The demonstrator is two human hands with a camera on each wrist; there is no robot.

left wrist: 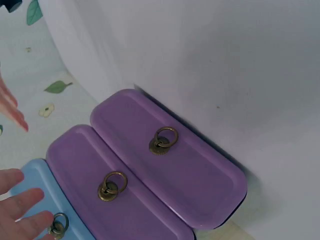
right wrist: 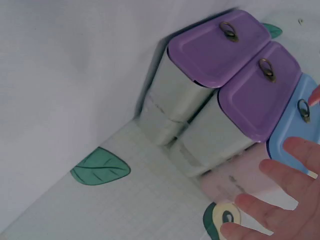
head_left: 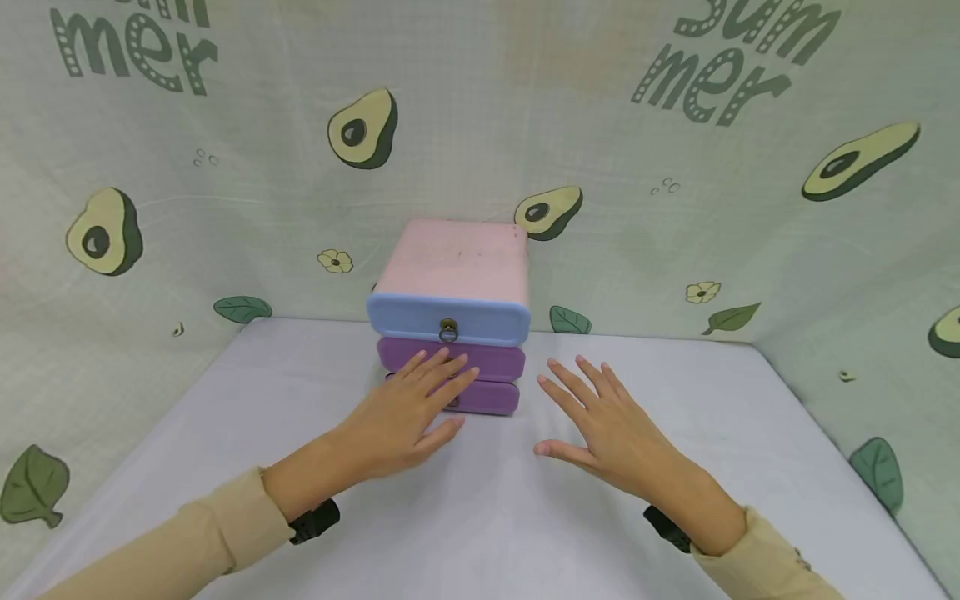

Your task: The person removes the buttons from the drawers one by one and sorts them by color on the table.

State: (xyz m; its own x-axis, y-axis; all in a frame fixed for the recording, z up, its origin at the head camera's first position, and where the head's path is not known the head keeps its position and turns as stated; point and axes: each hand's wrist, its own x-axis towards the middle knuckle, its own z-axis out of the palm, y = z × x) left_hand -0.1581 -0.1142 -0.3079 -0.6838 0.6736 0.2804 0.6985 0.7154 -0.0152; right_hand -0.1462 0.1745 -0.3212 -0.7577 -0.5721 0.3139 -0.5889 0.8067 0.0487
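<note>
A stack of three small drawer units is standing on the white bench (head_left: 495,533), around the middle and toward its back edge, with the printed cloth (head_left: 450,125) hanging behind. The pink top unit (head_left: 457,262) is showing a blue front (head_left: 397,321) with a brass ring pull (head_left: 448,331). Below it, the middle purple front (head_left: 495,360) and the bottom purple front (head_left: 491,398) are facing the person, each bearing a similar ring pull. The right wrist view is showing pale sides on the two lower units, and all three fronts are sitting close against their boxes. The left hand (head_left: 405,425) is hovering before the stack, palm down, its fingers overlapping the purple fronts in the head view; whether any fingertip is touching them, I cannot tell. Its grip is spreading wide and holding nothing. The right hand (head_left: 611,429) is hanging above the bench, just beside the stack on the right and apart from it, its grip also wide, with fingers fanning and thumb pointing inward. Beige sleeves (head_left: 217,525) are covering both forearms, and dark straps (head_left: 315,522) are circling the wrists.
</note>
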